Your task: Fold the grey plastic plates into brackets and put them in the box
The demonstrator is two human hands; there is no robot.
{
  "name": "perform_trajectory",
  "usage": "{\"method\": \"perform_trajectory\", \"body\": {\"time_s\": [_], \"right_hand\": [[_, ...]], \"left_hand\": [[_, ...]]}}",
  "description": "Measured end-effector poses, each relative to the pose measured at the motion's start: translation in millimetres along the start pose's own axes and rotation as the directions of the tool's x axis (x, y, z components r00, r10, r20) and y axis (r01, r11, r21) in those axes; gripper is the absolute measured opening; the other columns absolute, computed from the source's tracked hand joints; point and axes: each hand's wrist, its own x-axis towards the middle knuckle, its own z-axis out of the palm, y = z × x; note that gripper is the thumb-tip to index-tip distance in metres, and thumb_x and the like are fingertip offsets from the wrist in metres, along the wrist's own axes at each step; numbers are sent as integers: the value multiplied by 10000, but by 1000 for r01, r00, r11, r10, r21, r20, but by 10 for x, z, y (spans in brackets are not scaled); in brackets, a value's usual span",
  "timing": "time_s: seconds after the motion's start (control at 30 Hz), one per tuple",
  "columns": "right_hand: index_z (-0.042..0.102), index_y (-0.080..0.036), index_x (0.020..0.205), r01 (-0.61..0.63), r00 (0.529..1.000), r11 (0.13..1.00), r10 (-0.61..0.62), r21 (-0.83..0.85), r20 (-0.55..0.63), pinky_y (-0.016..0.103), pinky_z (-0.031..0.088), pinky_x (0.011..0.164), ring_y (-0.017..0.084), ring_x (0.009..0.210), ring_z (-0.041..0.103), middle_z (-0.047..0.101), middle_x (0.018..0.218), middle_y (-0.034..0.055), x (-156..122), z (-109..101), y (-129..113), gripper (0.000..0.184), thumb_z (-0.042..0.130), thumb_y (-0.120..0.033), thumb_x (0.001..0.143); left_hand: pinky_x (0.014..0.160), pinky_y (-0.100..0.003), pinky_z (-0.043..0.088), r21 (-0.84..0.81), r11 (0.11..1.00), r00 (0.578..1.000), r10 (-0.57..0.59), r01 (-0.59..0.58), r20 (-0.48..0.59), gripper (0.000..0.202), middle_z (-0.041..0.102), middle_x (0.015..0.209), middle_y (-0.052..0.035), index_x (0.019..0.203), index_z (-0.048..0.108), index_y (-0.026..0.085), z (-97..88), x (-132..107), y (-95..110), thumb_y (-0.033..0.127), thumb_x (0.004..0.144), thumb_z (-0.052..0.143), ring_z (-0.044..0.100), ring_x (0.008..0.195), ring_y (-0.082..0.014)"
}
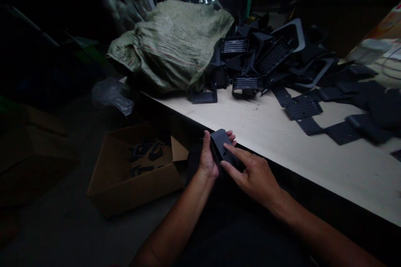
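- Black plastic part [223, 145], held just off the near edge of the pale table [250, 127], level with its top and not resting on it.
- The left hand [208, 159] grasps the part's left side: the thumb lies on the near face and the fingertips [232, 135] curl over the far edge, towards the table.
- The right hand [252, 174] is closed on the lower right end of the same part, with the forefinger stretched along its face and the thumb beneath; it too hangs just in front of the table's near edge.
- A green woven sack [175, 46] slumps over the table's far left corner.
- A heap of black grilles and frames [266, 58] lies on the table's far side, touching the sack.
- Flat black pieces [341, 131] are spread over the table's right part, well apart from the hands.
- An open cardboard box [125, 187] stands on the floor below the table's left end, with a few dark parts inside.
- A crumpled grey plastic bag [111, 96] lies beyond the box, beside the table's left corner.
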Motion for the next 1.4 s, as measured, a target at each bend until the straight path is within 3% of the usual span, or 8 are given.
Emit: {"method": "perform_trajectory", "body": {"time_s": [0.3, 0.77, 0.93, 1.0, 1.07, 1.2, 1.3, 1.4], "right_hand": [[624, -272, 1473, -12, 999, 999, 11, -39, -42, 465, 657, 879, 318, 1076, 759, 727, 1327, 94, -37, -27, -14, 515, 696, -438, 991], [609, -263, 1485, -32, 999, 994, 33, -105, 12, 496, 621, 947, 324, 1051, 757, 728, 1320, 114, -82, 25, -27, 571, 707, -496, 973], [625, -271, 1460, -128, 992, 988, 129, 91, -3, 478, 552, 1045, 313, 1166, 709, 726, 1321, 106, 32, -67, -46, 540, 731, -465, 967], [646, -271, 1399, -193, 975, 928, 219, 319, -45, 437, 553, 1021, 295, 1173, 695, 721, 1317, 92, 97, -80, -41, 519, 761, -483, 940], [649, -259, 1311, -267, 937, 767, 347, 584, -27, 383, 575, 933, 265, 1092, 709, 741, 1227, 78, 164, -72, -35, 496, 789, -512, 908], [684, -201, 1179, -406, 877, 395, 423, 824, 229, 315, 559, 828, 215, 924, 714, 760, 1076, 69, 273, -53, -27, 478, 781, -572, 893], [739, -179, 1142, -414, 884, 363, 379, 835, 274, 292, 535, 814, 195, 889, 692, 754, 1025, 56, 288, -66, -2, 463, 804, -552, 877], [750, -182, 1119, -419, 900, 438, 315, 795, 301, 281, 516, 757, 184, 828, 655, 731, 939, 32, 227, -70, 23, 416, 824, -506, 868]], "left_hand": [[1127, -442, 523, 22, 998, 998, 56, -55, -27, 714, 768, 1218, -196, 1085, 781, 90, 67, 35, -35, 762, 890, 634, 693, 1240, -326], [1131, -471, 495, 19, 994, 994, 108, -108, -3, 630, 792, 1103, -172, 1072, 768, 94, 47, 40, -66, 686, 910, 626, 739, 1126, -309], [1078, -417, 519, -3, 994, 990, 112, -112, 82, 588, 789, 1130, -155, 1107, 762, 115, 107, -11, -51, 655, 913, 633, 727, 1127, -285], [1016, -414, 548, -19, 998, 987, 62, -60, 149, 590, 776, 1199, -151, 1127, 761, 132, 138, -52, -48, 661, 895, 638, 731, 1097, -293], [997, -442, 553, 1, 999, 976, 40, -41, 213, 630, 752, 1272, -163, 1151, 760, 138, 168, -92, -61, 687, 865, 644, 726, 1102, -326], [1070, -449, 506, 103, 990, 943, 61, -99, 327, 667, 702, 1377, -191, 1229, 744, 125, 200, -123, -106, 643, 810, 725, 667, 1239, -378], [1094, -451, 494, 66, 998, 947, 1, -23, 322, 734, 694, 1380, -213, 1255, 719, 98, 197, -61, -61, 684, 811, 715, 644, 1283, -380], [1034, -434, 540, -82, 996, 994, -16, 25, 110, 545, 790, 1077, -172, 1049, 726, 117, 211, 35, 65, 632, 897, 635, 737, 1083, -300]]}}
